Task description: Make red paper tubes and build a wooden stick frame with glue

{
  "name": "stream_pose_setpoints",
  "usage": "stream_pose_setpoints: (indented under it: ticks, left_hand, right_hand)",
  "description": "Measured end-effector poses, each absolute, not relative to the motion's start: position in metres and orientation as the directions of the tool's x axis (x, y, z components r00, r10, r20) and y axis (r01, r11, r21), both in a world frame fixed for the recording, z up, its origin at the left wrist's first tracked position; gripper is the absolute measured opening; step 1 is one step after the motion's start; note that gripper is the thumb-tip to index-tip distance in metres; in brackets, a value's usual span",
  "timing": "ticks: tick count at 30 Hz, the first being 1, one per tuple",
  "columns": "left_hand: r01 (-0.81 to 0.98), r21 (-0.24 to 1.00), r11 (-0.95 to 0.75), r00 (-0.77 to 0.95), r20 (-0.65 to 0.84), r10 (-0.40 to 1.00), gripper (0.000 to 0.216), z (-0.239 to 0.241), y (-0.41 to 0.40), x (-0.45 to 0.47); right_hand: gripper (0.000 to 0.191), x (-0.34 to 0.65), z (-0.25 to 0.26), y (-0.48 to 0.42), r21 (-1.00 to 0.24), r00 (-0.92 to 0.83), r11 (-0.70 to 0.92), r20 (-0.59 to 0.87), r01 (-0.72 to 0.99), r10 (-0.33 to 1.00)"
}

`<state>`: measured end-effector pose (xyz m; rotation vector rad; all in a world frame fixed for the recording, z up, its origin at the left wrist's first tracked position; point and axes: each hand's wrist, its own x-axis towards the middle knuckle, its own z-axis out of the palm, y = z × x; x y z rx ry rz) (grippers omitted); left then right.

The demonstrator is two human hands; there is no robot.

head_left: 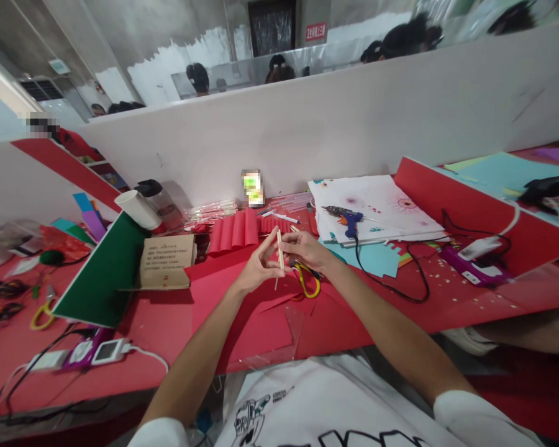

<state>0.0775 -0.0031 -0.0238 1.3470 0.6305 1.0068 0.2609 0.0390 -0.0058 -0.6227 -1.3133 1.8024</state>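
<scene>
Above the red paper sheets, both hands are raised and close together, holding pale thin sticks that stand nearly upright. My left hand has its thumb at the lower end and a fingertip at the top. From the other side, my right hand pinches the sticks near their middle. A short pale stick end pokes out above its fingers. Just below my right hand lie yellow-handled scissors, their blades partly hidden. Behind my hands stand folded red paper strips.
A glue gun rests on white printed sheets, its black cord trailing right. A brown cardboard piece, a green divider and a white cup stand left. A phone leans against the partition. Purple power strips flank both sides.
</scene>
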Motion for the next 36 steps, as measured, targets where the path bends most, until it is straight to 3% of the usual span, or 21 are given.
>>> stream_pose_setpoints:
  ticks: [20, 25, 29, 32, 34, 36]
  left_hand:
    - [-0.285, 0.957, -0.049, 0.43, 0.174, 0.886, 0.131, -0.023, -0.004, 0.078]
    - [-0.325, 0.944, -0.059, 0.42, 0.2, 0.885, 0.131, -0.02, -0.004, 0.074]
    - [-0.384, 0.92, -0.075, 0.422, 0.247, 0.872, 0.13, -0.016, -0.005, 0.067]
    - [-0.415, 0.903, -0.11, 0.409, 0.294, 0.864, 0.128, -0.015, -0.005, 0.063]
    - [-0.417, 0.9, -0.13, 0.391, 0.306, 0.868, 0.129, -0.014, -0.005, 0.06]
    - [-0.41, 0.902, -0.137, 0.378, 0.305, 0.874, 0.132, -0.014, -0.004, 0.059]
  right_hand:
    - [0.045, 0.262, -0.006, 0.041, -0.922, -0.604, -0.195, 0.051, -0.334, 0.796]
    - [0.041, 0.276, 0.001, 0.049, -0.953, -0.461, -0.04, 0.108, -0.299, 0.881]
    - [0.039, 0.311, 0.007, 0.067, -0.974, -0.245, 0.215, 0.227, -0.074, 0.943]
    - [0.035, 0.35, 0.01, 0.08, -0.893, -0.031, 0.33, 0.337, 0.306, 0.941]
    - [0.028, 0.377, 0.01, 0.085, -0.738, 0.157, 0.226, 0.41, 0.636, 0.898]
    - [0.027, 0.4, 0.007, 0.087, -0.601, 0.29, -0.006, 0.377, 0.799, 0.88]
